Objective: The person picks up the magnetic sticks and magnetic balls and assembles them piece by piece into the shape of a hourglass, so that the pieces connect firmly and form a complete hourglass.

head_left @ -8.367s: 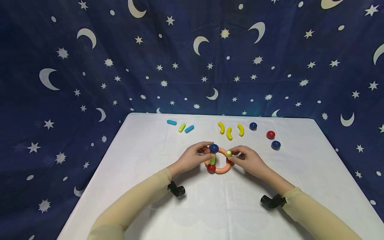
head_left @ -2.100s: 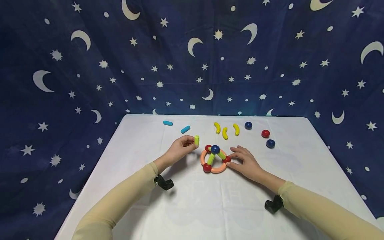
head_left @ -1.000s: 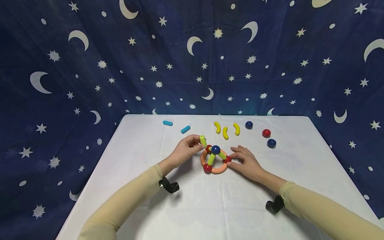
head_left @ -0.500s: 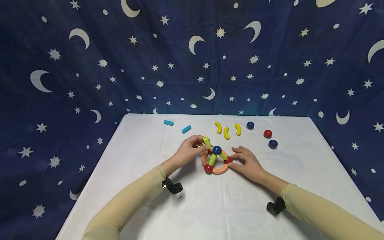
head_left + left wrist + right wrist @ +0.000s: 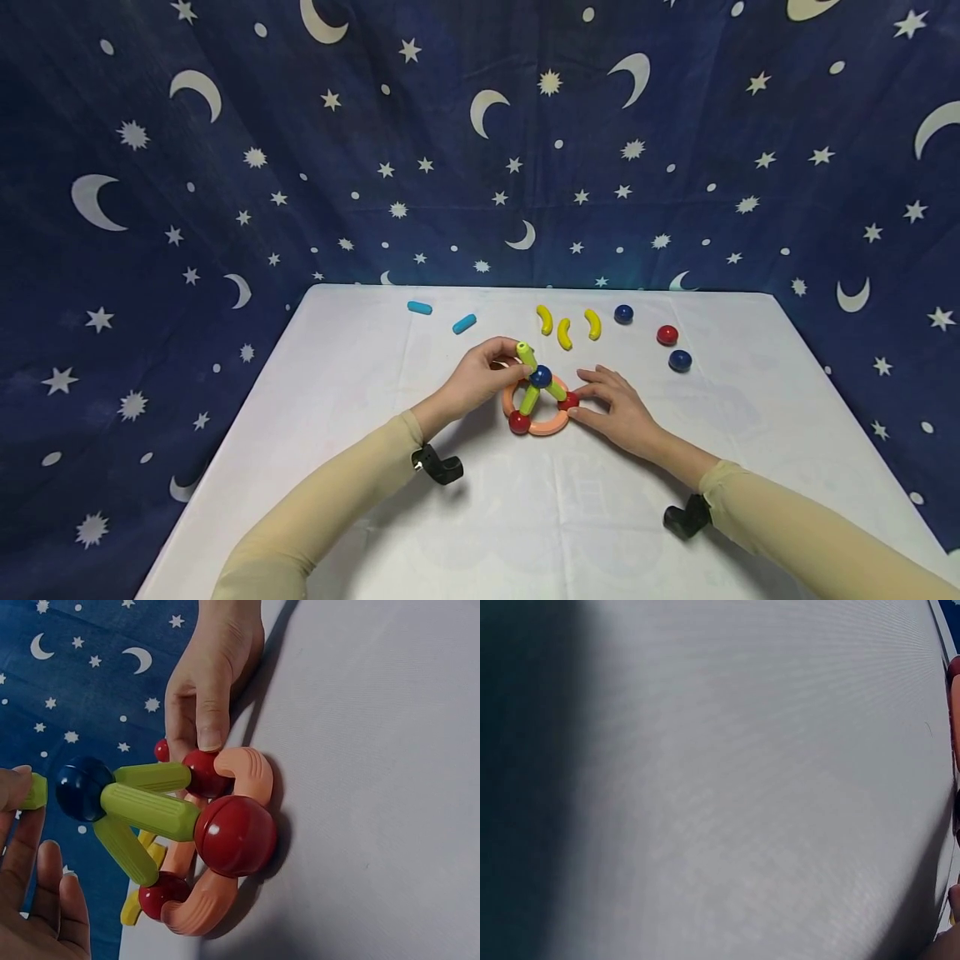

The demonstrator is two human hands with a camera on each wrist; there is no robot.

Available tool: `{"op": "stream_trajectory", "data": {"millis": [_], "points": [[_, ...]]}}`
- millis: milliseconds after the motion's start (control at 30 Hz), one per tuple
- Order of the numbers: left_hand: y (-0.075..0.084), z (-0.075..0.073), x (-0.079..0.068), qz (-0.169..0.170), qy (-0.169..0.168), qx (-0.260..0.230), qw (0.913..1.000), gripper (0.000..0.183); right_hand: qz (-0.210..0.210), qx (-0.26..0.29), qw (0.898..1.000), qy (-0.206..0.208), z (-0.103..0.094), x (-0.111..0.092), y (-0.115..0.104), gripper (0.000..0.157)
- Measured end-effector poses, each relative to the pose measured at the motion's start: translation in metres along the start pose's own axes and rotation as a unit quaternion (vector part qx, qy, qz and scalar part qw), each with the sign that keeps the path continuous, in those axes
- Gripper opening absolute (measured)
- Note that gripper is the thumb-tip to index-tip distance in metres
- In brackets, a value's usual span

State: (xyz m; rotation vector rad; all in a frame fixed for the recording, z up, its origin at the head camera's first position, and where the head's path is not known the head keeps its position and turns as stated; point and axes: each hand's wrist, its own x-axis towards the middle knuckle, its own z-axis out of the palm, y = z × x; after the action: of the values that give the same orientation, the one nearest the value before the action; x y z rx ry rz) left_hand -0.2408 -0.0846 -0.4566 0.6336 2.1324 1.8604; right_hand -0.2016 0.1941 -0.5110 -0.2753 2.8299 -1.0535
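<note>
Left wrist view gives me the clearest look at the grip: the left hand (image 5: 482, 375) has thumb and finger closed on the rod (image 5: 526, 355), its other fingers hanging loose. The rod sits just above the blue ball (image 5: 541, 377) and a little to its left, a sliver apart from it. From the head view its long axis slants, the lower end aimed at the blue ball, so the left hand is the nearer one. Beneath the blue ball, three struts (image 5: 154, 812) splay down to red balls (image 5: 235, 836) on a ring (image 5: 550, 427). Low on the blue ball's right, the right hand (image 5: 621, 414) has thumb and finger about the right red ball (image 5: 569, 402), lightly, I'd judge. Beyond the blue ball, across the tabletop (image 5: 525, 525), lie yellow pieces (image 5: 564, 335); farther left of it, blue sticks (image 5: 464, 324); farther right, loose balls (image 5: 679, 361).
</note>
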Motion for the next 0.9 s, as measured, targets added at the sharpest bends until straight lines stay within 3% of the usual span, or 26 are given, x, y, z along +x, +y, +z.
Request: {"op": "stream_trajectory", "data": {"millis": [367, 700, 900], "points": [[-0.001, 0.005, 0.002, -0.006, 0.003, -0.005, 1.0000, 0.027, 0.002, -0.003, 1.000, 0.002, 0.000, 0.000, 0.000, 0.040], [-0.008, 0.007, 0.001, -0.008, 0.002, 0.023, 0.9997, 0.027, -0.001, -0.007, 1.000, 0.003, -0.001, 0.000, -0.001, 0.040], [-0.013, 0.009, -0.003, -0.029, -0.006, 0.047, 0.9985, 0.027, -0.004, -0.004, 1.000, 0.002, 0.000, -0.001, 0.000, 0.040]]}}
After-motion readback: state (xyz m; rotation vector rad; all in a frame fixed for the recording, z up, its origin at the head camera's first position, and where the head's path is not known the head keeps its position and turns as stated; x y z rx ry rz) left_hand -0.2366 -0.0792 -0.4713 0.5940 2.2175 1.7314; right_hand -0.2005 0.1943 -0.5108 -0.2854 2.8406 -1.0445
